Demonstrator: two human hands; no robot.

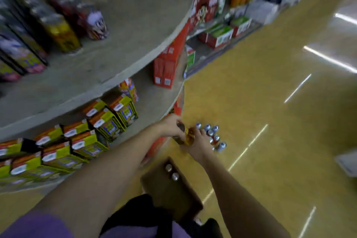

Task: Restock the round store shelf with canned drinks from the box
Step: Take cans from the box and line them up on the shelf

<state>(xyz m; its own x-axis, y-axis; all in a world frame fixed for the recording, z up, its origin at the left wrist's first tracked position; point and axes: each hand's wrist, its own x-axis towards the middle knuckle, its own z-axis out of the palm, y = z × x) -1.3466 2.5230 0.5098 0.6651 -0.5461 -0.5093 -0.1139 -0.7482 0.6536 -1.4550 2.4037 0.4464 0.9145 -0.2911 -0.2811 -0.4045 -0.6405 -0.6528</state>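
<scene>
The round store shelf (135, 60) curves across the left half of the head view in several tiers. Both arms reach down beside its lowest tier. My left hand (171, 124) and my right hand (201, 144) together hold an amber-brown drink container (186, 138) with a striped label between them. Just beyond it several silver-topped cans (211, 134) stand in a cluster on the floor. A brown cardboard box (172, 185) sits on the floor by my legs with two can tops (172, 172) showing inside. The view is blurred.
Yellow and orange cartons (108, 120) fill the middle tier, and dark, yellow and red packs (58, 25) stand on the top tier. Red cartons (166, 65) sit further round. A straight shelf with boxes (222, 35) runs behind. A grey object (347, 162) lies at the right edge of the tan floor.
</scene>
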